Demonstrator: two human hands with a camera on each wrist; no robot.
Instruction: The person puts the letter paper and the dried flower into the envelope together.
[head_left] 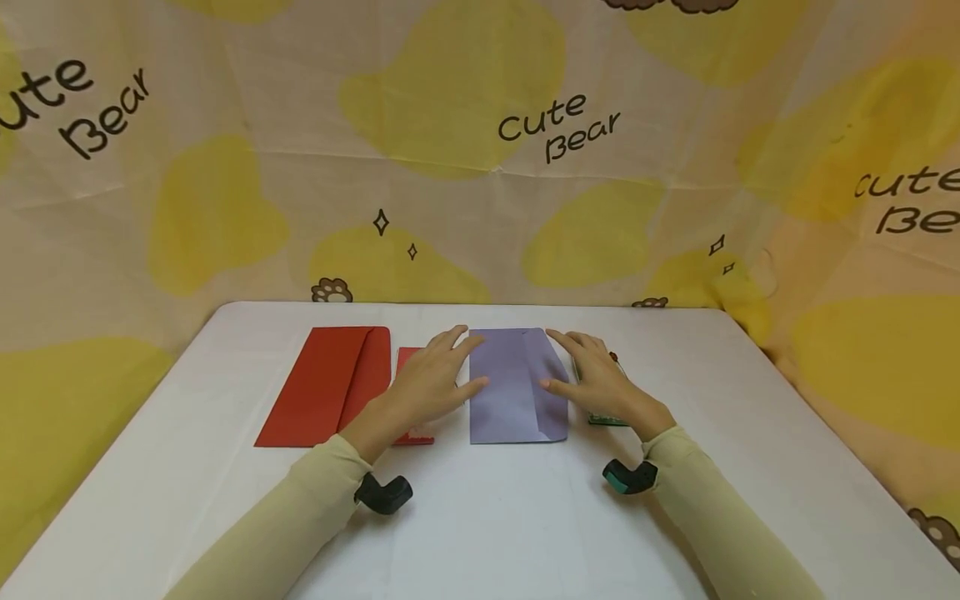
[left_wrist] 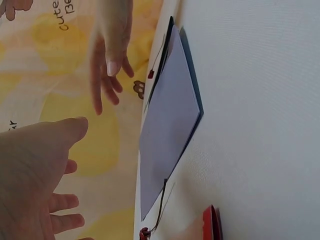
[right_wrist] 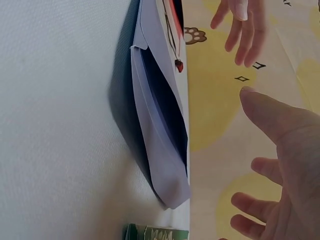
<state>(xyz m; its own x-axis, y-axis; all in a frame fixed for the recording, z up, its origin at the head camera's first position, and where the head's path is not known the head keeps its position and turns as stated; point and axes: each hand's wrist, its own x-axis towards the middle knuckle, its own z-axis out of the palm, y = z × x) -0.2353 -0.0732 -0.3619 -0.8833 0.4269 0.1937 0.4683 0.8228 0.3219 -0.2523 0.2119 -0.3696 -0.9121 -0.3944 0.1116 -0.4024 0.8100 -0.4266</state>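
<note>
Lilac envelope (head_left: 508, 408) on the counter (head_left: 487, 533)
Left grip (head_left: 429, 375) at its nine o'clock, right grip (head_left: 598, 379) at three, both relaxed and empty — partly hiding a red card (head_left: 406, 361) and a green-edged item (head_left: 606, 421) respectively.

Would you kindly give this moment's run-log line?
left hand: raised, empty; right hand: raised, empty; lilac envelope: on table; red envelope: on table
</note>
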